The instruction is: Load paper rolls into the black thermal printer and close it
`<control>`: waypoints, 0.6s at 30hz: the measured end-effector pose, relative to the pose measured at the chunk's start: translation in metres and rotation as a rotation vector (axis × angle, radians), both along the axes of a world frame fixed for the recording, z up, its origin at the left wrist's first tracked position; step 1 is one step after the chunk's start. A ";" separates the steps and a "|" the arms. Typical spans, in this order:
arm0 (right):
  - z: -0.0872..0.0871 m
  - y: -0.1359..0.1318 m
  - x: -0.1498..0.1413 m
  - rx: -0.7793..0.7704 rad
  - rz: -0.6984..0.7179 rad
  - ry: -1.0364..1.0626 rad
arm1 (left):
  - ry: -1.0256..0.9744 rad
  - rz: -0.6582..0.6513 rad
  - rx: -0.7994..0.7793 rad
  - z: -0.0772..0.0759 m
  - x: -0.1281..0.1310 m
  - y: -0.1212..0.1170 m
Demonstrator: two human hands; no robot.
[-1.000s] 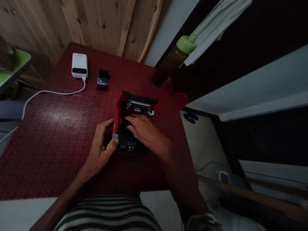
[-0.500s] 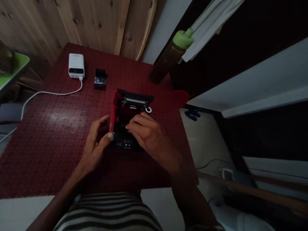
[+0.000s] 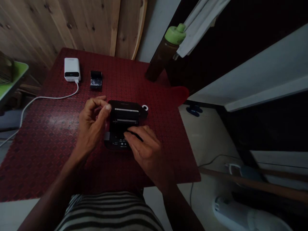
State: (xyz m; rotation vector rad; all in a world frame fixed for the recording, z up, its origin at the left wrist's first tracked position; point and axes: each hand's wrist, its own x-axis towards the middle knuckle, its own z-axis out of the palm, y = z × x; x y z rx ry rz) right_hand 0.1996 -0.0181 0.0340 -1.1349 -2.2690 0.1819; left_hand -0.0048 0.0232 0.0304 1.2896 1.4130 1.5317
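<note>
In the head camera's view, looking down in dim light, a small black-and-red device (image 3: 117, 145) sits near the middle of a red patterned table (image 3: 60, 134), its dark lid (image 3: 125, 105) tilted up at the far side. The person's left hand (image 3: 90, 125) is half open at the device's left, thumb tip at the lid's left corner, fingers loosely curled; whether it grips the lid cannot be told. The right hand (image 3: 145, 146) reaches over the front, thumb and forefinger nearly together above the marked panel; whether anything is pinched between them cannot be told. A white ring (image 3: 144, 108) shows by the lid's right end. Beyond lie a white power bank (image 3: 72, 68) with a cable (image 3: 54, 97) and a small black roll-like piece (image 3: 96, 81); a green-capped bottle (image 3: 160, 54) stands at the far right. For good handling, it seems wise to steady the lid by its corner, work the right fingertips lightly inside the opening, and keep both hands' fingers out of the hinge and the lid's closing path.
</note>
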 end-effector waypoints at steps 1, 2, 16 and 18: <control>0.000 -0.003 -0.001 0.028 -0.014 -0.006 | -0.011 -0.007 -0.027 -0.003 0.000 -0.006; -0.001 -0.004 -0.002 0.060 -0.027 -0.007 | -0.028 -0.013 -0.053 -0.008 0.001 -0.012; -0.005 -0.005 -0.003 0.020 -0.047 0.059 | -0.225 -0.156 -0.270 -0.032 -0.001 -0.037; -0.005 -0.004 -0.004 0.008 -0.046 0.072 | -0.224 -0.153 -0.276 -0.032 -0.001 -0.036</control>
